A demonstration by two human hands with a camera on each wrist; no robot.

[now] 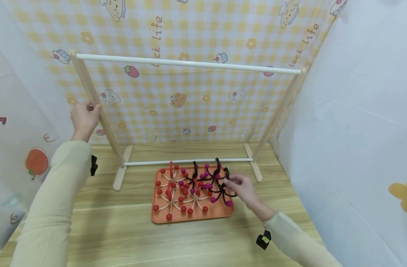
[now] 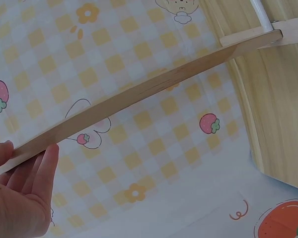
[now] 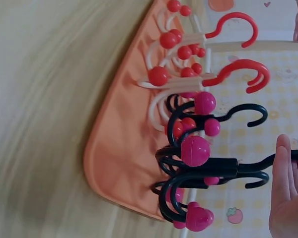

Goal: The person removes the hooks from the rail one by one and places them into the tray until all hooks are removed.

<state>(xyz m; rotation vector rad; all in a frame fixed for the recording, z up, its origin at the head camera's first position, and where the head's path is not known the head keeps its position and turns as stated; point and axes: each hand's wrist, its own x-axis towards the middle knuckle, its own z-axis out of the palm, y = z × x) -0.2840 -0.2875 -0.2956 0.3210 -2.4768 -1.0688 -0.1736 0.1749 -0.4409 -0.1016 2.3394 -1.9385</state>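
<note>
My left hand (image 1: 85,118) grips the left wooden post (image 1: 88,83) of a rack, thumb on one side and fingers on the other; in the left wrist view the post (image 2: 139,94) slants away from the hand (image 2: 25,203). My right hand (image 1: 242,191) pinches the hook of a black multi-arm hanger (image 1: 222,190) with purple ball tips, at the right end of an orange tray (image 1: 220,213). The right wrist view shows the fingers (image 3: 283,173) at that hook, partly cut off by the frame edge. Other black hangers (image 1: 195,174) and cream hangers (image 1: 171,202) with red hooks and balls crowd the tray.
The rack has a white top bar (image 1: 187,63), a low white bar (image 1: 146,163), a right post (image 1: 278,111) and wooden feet (image 1: 253,163) on the wood-grain table (image 1: 123,233). Behind it hangs a yellow checked cloth (image 1: 197,118); a white cloth (image 1: 350,111) flanks the right.
</note>
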